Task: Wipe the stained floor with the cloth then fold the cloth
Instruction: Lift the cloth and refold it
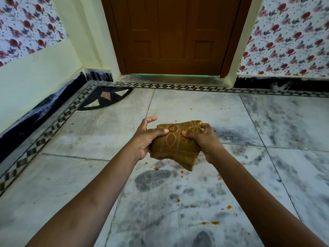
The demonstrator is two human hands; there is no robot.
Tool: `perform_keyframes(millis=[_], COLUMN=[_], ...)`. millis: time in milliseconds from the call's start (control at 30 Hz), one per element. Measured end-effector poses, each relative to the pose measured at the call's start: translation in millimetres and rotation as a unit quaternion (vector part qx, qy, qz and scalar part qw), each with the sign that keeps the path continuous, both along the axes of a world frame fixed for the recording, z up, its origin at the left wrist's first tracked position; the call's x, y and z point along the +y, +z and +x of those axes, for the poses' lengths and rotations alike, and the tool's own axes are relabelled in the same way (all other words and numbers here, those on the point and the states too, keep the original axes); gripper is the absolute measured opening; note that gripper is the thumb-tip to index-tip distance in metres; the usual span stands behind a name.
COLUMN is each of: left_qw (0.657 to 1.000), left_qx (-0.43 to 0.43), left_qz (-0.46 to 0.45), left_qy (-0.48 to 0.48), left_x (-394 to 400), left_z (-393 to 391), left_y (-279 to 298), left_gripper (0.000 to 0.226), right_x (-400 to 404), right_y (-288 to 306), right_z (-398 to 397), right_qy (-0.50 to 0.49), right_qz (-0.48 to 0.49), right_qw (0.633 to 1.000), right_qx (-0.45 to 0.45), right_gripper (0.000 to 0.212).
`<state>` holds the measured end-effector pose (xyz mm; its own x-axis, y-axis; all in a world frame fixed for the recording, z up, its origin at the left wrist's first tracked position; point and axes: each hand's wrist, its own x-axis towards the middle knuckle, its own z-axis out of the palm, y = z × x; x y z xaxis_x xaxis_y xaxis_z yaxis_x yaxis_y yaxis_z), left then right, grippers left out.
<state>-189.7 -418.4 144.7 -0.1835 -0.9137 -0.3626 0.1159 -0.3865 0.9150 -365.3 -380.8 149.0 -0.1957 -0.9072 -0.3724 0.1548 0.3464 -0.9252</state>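
Head view: both hands, left hand [145, 139] and right hand [204, 139], clutch the folded cloth [175, 145] between them, so open it flat before pressing onto the orange stains [210, 223] below the hands.

Both hands, left hand [145, 138] and right hand [204, 139], hold the folded cloth [175, 145] in mid-air, with open room on every side of them. Below, the marble floor [92, 132] bears only flat orange stains [210, 223] (nothing upright). The closed wooden door [176, 34] and floral walls [288, 38] stand well apart.

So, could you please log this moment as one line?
cloth: folded, held above floor | left hand, right hand: gripping | orange stains: remaining
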Motion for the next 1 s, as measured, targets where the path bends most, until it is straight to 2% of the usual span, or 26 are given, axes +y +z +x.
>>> perform_keyframes(millis=[67,167,233,300,367,467,567,633,667,700,733,767,800,833,900,933,1000], left_qw=[0.997,0.991,0.985,0.970,0.934,0.866,0.782,0.732,0.716,0.717,0.741,0.784,0.835,0.875,0.919,0.935,0.968], left_qx=[-0.056,-0.104,-0.126,-0.162,-0.240,-0.366,-0.491,-0.563,-0.581,-0.577,-0.545,-0.485,-0.409,-0.336,-0.243,-0.202,-0.105], left_qz=[-0.044,-0.078,-0.094,-0.103,-0.111,-0.146,-0.212,-0.252,-0.273,-0.289,-0.296,-0.291,-0.273,-0.250,-0.216,-0.199,-0.143], left_qy=[-0.005,-0.019,-0.066,-0.150,-0.241,-0.309,-0.321,-0.290,-0.274,-0.264,-0.259,-0.254,-0.249,-0.244,-0.224,-0.211,-0.178], left_x=[-3,-4,-1,2,5,10,12,10,9,8,8,7,7,7,5,4,2], left_z=[2,7,11,14,15,8,2,3,4,6,8,11,15,19,27,30,32], left_y=[2,6,10,15,18,15,13,12,11,8,7,6,7,9,15,19,25], left_gripper=[0.049,0.039,0.036,0.042,0.054,0.058,0.038,0.035,0.037,0.037,0.036,0.035,0.034,0.034,0.031,0.029,0.024], right_x=[2,6,7,6,5,5,6,4,3,2,2,2,2,3,8,10,13], right_y=[-2,-2,-3,-3,-1,3,3,1,0,0,0,0,0,1,3,4,-2], right_z=[-2,-9,-9,-10,-10,-11,-9,-5,-3,-3,-4,-6,-10,-14,-19,-17,-10], right_qy=[-0.003,0.107,0.172,0.196,0.200,0.231,0.264,0.262,0.255,0.245,0.232,0.220,0.212,0.205,0.201,0.201,0.160], right_qz=[-0.025,-0.049,-0.058,-0.076,-0.115,-0.164,-0.174,-0.162,-0.155,-0.147,-0.137,-0.127,-0.112,-0.100,-0.089,-0.085,-0.074], right_qw=[0.999,0.988,0.960,0.903,0.860,0.826,0.786,0.764,0.751,0.738,0.729,0.730,0.754,0.805,0.925,0.961,0.983], right_qx=[0.045,0.095,0.215,0.375,0.456,0.487,0.531,0.568,0.589,0.611,0.629,0.634,0.612,0.547,0.309,0.170,-0.047], right_gripper=[0.077,0.095,0.093,0.080,0.063,0.048,0.056,0.060,0.055,0.046,0.038,0.033,0.032,0.031,0.024,0.021,0.031])
